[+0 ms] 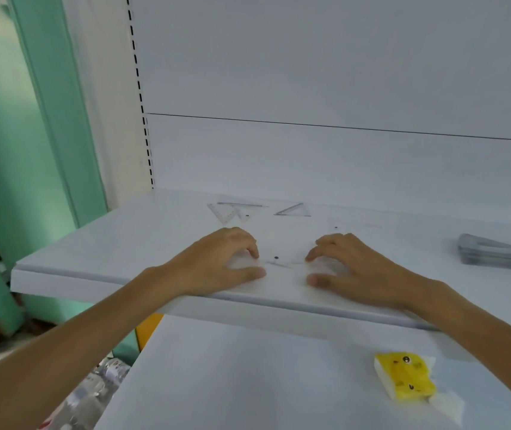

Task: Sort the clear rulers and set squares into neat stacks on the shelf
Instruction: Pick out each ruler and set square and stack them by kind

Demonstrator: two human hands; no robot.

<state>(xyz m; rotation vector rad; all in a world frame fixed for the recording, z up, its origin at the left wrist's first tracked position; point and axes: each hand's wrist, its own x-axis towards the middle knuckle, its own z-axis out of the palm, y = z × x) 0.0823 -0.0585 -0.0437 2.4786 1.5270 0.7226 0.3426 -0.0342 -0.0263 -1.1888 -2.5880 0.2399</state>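
Note:
Both hands rest on the white shelf (pixel 123 243) near its front edge. My left hand (pixel 223 259) and my right hand (pixel 350 268) each pinch an end of a clear ruler (pixel 282 262), which lies flat between them and is hard to make out; a dark dot marks it. Behind the hands lie loose clear set squares (pixel 232 211) and another clear set square (pixel 294 210). A further clear piece with a dot (pixel 336 226) lies just beyond my right hand. A neat stack of clear set squares (pixel 496 251) sits at the shelf's right.
A lower white shelf (pixel 248 383) holds a yellow tissue pack (pixel 406 378). The shelf's white back panel rises behind, with a slotted upright (pixel 139 88) at the left. A green wall stands at the left, and plastic-wrapped items (pixel 92 392) lie low on the left.

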